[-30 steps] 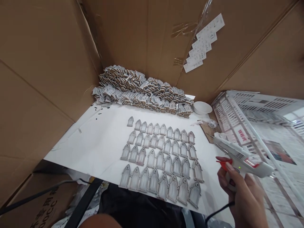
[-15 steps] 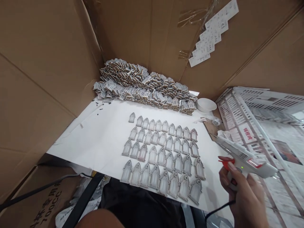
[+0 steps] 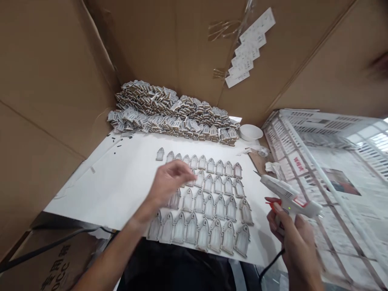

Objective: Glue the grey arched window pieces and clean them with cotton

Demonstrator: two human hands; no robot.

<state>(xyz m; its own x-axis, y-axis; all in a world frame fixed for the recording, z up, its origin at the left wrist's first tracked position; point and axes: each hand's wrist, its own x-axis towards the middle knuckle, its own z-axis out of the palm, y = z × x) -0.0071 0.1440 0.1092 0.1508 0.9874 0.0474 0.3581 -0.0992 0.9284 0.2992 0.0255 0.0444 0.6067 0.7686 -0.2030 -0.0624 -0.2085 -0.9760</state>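
Here, left hand [image 3: 168,182] over arch pieces [image 3: 218,207], grip unclear, right hand [image 3: 294,241] clasping glue gun [image 3: 286,193]

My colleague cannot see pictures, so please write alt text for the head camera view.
A person's right hand holds a white glue gun beside rows of small arch-shaped cutouts on a white sheet, while the blurred left hand hovers over them. A pile of the same cutouts lies behind, against cardboard walls.

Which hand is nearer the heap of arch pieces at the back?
Left. The left hand is over the laid-out rows before the heap; the right hand grips a glue gun farther off.
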